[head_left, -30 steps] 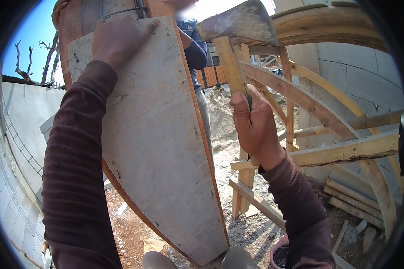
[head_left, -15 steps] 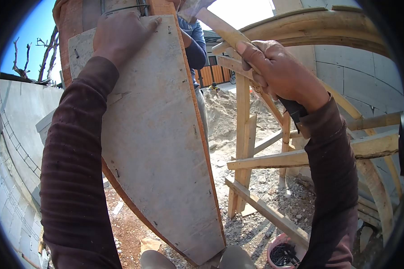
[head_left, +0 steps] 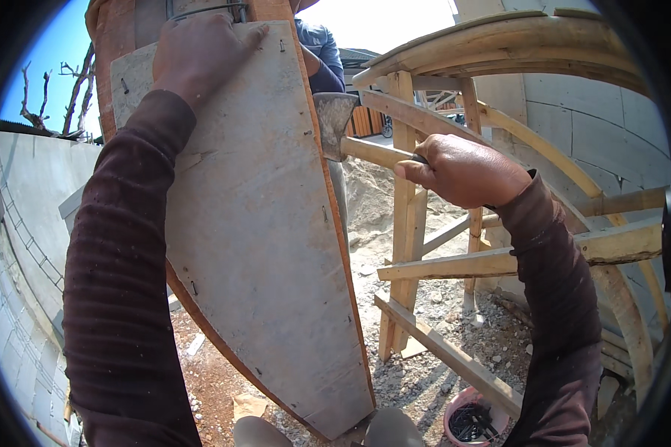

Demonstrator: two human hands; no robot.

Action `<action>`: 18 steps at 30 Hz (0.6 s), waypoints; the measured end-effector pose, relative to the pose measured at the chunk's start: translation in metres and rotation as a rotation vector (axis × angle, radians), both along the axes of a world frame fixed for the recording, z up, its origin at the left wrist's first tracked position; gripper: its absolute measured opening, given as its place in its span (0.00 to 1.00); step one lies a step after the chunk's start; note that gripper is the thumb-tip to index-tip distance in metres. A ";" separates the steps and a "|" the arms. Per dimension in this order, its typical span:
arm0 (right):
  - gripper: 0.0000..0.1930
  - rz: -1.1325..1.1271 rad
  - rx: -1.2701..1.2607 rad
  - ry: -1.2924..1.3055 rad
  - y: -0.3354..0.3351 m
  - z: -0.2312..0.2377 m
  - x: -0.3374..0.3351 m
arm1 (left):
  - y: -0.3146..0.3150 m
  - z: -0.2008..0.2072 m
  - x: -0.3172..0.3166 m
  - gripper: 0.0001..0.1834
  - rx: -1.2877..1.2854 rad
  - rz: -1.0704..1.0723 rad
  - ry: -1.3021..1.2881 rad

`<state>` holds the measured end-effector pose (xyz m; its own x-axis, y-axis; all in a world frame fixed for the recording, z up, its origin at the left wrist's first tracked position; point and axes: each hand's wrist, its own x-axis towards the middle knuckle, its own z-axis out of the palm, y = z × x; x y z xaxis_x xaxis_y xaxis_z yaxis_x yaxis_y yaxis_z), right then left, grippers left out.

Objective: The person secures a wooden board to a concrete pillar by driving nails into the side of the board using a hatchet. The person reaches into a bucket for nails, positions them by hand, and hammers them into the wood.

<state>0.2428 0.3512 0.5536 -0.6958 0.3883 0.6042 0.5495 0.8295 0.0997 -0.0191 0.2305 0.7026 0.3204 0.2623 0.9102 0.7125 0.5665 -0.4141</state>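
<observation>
A tall grey panel with a reddish-brown edge stands upright in front of me, narrowing towards my knees. Several bent nails stick out of its face. My left hand grips the panel's top edge, its thumb laid along the edge and its other fingertips hidden. Bent metal rods show just behind that hand. To the right of the panel, my right hand is closed round the wooden handle of a hatchet. The hatchet's grey head is at the panel's right edge; I cannot tell whether it touches.
Behind the panel stands another person in a blue top. Timber posts and braces and a curved wooden frame fill the right side. A pink bucket holding dark pieces sits low right on gravel. A block wall runs along the left.
My right hand has come down slightly, and the hatchet head has swung down and left from above to the panel's right edge. My left hand keeps its grip on the panel.
</observation>
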 end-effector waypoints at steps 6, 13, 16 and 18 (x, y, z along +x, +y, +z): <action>0.27 0.167 -0.301 0.390 -0.013 -0.007 0.036 | -0.003 0.001 0.003 0.35 -0.008 0.080 0.020; 0.31 0.173 0.109 0.240 -0.002 0.001 -0.002 | 0.001 0.002 -0.003 0.36 0.011 0.024 0.075; 0.29 0.155 -0.081 0.178 -0.011 0.006 0.025 | 0.001 0.003 -0.004 0.37 0.017 0.022 0.070; 0.27 0.228 -0.158 0.273 -0.019 0.009 0.029 | 0.000 0.003 -0.002 0.37 0.017 0.044 0.058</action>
<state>0.2721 0.3323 0.5630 -0.5968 0.3453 0.7243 0.3379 0.9269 -0.1635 -0.0214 0.2302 0.7059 0.3612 0.2616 0.8950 0.6619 0.6042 -0.4437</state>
